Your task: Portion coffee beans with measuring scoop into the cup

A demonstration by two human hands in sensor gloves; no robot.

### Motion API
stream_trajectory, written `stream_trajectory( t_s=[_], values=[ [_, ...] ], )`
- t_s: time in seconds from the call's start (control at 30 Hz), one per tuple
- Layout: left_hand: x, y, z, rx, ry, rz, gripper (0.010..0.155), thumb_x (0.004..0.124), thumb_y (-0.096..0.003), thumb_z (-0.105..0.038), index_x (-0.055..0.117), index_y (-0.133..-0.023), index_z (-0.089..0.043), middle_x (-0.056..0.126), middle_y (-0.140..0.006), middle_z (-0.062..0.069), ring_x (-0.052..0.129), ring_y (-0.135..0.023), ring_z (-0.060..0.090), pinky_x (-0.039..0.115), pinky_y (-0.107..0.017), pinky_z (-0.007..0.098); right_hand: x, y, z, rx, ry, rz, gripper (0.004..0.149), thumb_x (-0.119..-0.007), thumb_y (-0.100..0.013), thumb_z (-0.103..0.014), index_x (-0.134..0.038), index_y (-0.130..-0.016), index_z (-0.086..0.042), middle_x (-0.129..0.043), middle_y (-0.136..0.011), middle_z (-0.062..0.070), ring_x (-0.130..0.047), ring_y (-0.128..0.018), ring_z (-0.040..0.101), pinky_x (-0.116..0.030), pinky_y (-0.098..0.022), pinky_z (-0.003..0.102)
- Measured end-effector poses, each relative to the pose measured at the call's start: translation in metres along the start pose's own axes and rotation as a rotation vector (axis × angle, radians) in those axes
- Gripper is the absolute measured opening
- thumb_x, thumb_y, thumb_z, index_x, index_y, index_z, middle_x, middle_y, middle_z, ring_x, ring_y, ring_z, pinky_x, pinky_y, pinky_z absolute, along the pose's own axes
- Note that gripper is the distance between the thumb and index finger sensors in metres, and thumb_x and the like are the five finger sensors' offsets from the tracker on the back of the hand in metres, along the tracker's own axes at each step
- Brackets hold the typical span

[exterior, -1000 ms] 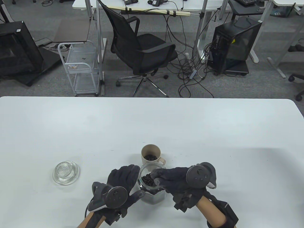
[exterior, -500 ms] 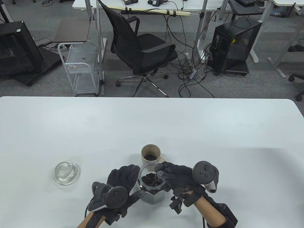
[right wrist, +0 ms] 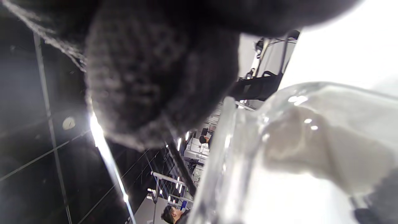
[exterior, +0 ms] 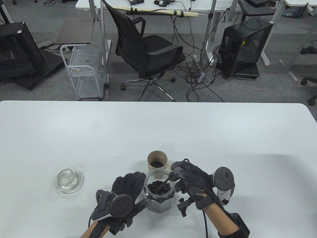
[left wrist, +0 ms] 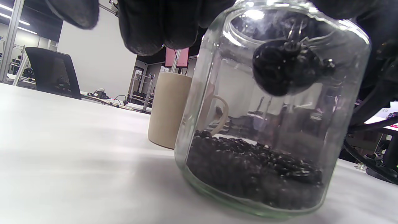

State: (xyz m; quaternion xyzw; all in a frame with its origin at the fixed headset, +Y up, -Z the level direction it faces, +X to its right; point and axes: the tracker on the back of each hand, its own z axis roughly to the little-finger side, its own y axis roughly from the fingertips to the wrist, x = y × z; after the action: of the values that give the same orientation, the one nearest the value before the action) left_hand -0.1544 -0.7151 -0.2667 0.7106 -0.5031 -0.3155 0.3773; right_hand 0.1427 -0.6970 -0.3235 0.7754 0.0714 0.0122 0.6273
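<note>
A glass jar (exterior: 159,195) (left wrist: 273,124) (right wrist: 279,149) partly filled with coffee beans (exterior: 156,187) (left wrist: 255,168) stands near the table's front edge. My left hand (exterior: 128,191) grips its left side. My right hand (exterior: 185,177) pinches the handle of a black measuring scoop (exterior: 164,184). The scoop bowl (left wrist: 283,71) hangs inside the jar above the beans, loaded with beans. Just behind the jar stands a beige cup (exterior: 157,163) (left wrist: 169,109) with beans in its bottom.
A glass lid (exterior: 68,180) lies on the white table (exterior: 99,138) to the left of the jar. Beyond the table's far edge are an office chair (exterior: 146,49), a wire cart and cables on the floor.
My right hand has rolled and drawn back to the right and up. The scoop has come up out of the bean bed and now shows in the jar's mouth. The left hand has not moved.
</note>
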Motion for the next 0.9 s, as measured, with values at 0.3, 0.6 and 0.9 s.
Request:
stream_trajectory(
  t_s=[0.3, 0.6, 0.9],
  values=[
    [0.000, 0.000, 0.000, 0.001, 0.000, 0.000, 0.090, 0.049, -0.0500, -0.077, 0.033, -0.117, -0.018, 0.049, -0.124, 0.011, 0.064, -0.110, 0.040, 0.054, -0.075, 0.070, 0.013, -0.004, 0.031, -0.236, -0.231, 0.066, 0.044, -0.086, -0.051, -0.044, -0.093, -0.077, -0.009, -0.111, -0.043, 0.014, -0.108, -0.011, 0.005, -0.088, -0.003, 0.019],
    [0.000, 0.000, 0.000, 0.001, -0.001, 0.001, 0.091, 0.049, -0.0500, -0.077, 0.032, -0.117, -0.018, 0.049, -0.124, 0.011, 0.064, -0.110, 0.040, 0.054, -0.075, 0.070, 0.020, -0.006, 0.040, -0.291, -0.287, 0.101, 0.044, -0.085, -0.052, -0.044, -0.091, -0.079, -0.010, -0.111, -0.046, 0.014, -0.108, -0.014, 0.007, -0.089, -0.005, 0.020],
    [0.000, 0.000, 0.000, 0.001, -0.002, 0.000, 0.090, 0.049, -0.0500, -0.077, 0.032, -0.117, -0.018, 0.049, -0.124, 0.011, 0.064, -0.110, 0.040, 0.054, -0.075, 0.070, 0.030, -0.010, 0.044, -0.290, -0.316, 0.138, 0.044, -0.083, -0.053, -0.046, -0.090, -0.080, -0.012, -0.110, -0.049, 0.013, -0.108, -0.020, 0.008, -0.089, -0.009, 0.021]
  ],
)
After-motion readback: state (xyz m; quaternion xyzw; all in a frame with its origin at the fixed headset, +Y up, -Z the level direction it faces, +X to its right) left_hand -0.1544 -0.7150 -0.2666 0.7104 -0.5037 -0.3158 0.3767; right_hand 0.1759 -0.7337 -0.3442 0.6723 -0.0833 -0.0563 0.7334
